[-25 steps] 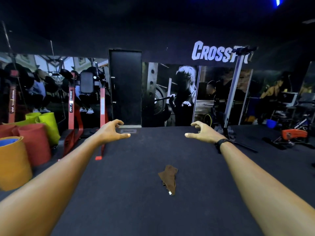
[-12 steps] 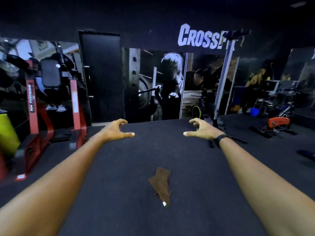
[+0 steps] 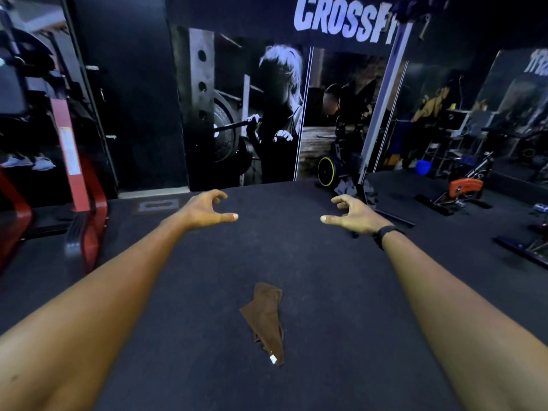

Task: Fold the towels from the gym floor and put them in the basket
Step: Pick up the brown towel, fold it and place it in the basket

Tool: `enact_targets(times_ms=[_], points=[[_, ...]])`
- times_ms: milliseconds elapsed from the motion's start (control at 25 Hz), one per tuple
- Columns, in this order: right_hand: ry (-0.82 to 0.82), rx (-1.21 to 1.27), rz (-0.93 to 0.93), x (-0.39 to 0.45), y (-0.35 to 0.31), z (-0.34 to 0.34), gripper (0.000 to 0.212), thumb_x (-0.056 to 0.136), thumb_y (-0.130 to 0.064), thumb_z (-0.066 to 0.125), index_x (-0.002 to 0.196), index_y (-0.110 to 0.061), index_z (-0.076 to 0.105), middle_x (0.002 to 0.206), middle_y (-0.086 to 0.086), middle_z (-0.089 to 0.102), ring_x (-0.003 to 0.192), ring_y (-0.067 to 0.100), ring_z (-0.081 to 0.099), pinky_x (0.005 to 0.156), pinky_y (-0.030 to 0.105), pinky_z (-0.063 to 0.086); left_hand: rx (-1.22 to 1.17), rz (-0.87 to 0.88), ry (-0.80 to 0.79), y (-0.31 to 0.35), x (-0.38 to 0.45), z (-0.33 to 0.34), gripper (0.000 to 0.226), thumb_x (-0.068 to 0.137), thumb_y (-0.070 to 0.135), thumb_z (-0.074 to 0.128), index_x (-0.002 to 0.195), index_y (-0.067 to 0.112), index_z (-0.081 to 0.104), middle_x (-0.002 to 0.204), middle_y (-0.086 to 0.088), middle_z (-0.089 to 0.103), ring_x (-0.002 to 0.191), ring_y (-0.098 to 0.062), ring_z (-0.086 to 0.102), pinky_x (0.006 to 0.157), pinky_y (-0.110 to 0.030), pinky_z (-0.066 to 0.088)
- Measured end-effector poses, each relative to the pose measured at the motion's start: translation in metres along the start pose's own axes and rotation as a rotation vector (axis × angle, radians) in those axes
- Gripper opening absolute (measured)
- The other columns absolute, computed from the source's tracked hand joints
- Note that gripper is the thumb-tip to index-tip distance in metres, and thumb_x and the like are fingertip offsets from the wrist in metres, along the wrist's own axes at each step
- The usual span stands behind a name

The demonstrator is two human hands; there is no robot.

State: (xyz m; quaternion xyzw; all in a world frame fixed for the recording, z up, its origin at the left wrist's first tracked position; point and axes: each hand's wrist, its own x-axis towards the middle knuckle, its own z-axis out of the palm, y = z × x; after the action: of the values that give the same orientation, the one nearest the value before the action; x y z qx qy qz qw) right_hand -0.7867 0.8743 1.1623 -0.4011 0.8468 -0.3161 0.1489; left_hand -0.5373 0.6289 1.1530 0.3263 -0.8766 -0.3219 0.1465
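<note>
While nothing is picked up yet, plenty of work left. Low in the middle of the frame, on the dark floor (image 3: 326, 292): one brown towel (image 3: 266, 320), crumpled, long and thin, with a small white tag at its near tip. Touching nothing but floor. Higher up, past the towel: left hand (image 3: 204, 210) and right hand (image 3: 354, 213), both stretched out in the air, well apart from each other, fingers curled and spread, holding nothing. Black band (image 3: 385, 234) on the right wrist. Farther back, left side: red machine (image 3: 77, 185). Top of the frame: big white letters on the wall (image 3: 344, 20). No basket anywhere in sight.

Likely next: reach down for the towel. Could go wrong by grabbing only one loose corner, so the rest drags or twists and folds up messy. Could also miss it, since brown on dark floor in dim light is hard to spot. With no basket seen, could end up carrying it the wrong way.
</note>
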Motion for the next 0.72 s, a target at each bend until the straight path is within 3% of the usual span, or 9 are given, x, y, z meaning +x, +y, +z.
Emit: enact_targets(times_ms=[480,720], points=[[-0.078,0.052,0.121,0.301,0.131,0.075,0.059,0.082,-0.04,0.073,0.132,-0.02,0.048,0.14,0.001,0.046,0.126,0.022,0.048,0.099,0.038,0.043,0.072,-0.133,-0.181,-0.076,0.297,0.135,0.071,0.078,0.043,0.075,0.137,0.018,0.046,0.141,-0.009,0.047,0.13,-0.024,0.045,0.107,-0.038,0.039],[-0.294,-0.01,0.277,0.401,0.24,0.207,0.058,0.083,-0.038,0.073,0.132,-0.019,0.05,0.141,0.002,0.047,0.127,0.024,0.048,0.103,0.043,0.043,0.078,-0.249,-0.426,-0.184,0.403,0.263,0.068,0.078,0.038,0.077,0.135,0.015,0.049,0.139,-0.009,0.05,0.129,-0.023,0.047,0.107,-0.033,0.038]])
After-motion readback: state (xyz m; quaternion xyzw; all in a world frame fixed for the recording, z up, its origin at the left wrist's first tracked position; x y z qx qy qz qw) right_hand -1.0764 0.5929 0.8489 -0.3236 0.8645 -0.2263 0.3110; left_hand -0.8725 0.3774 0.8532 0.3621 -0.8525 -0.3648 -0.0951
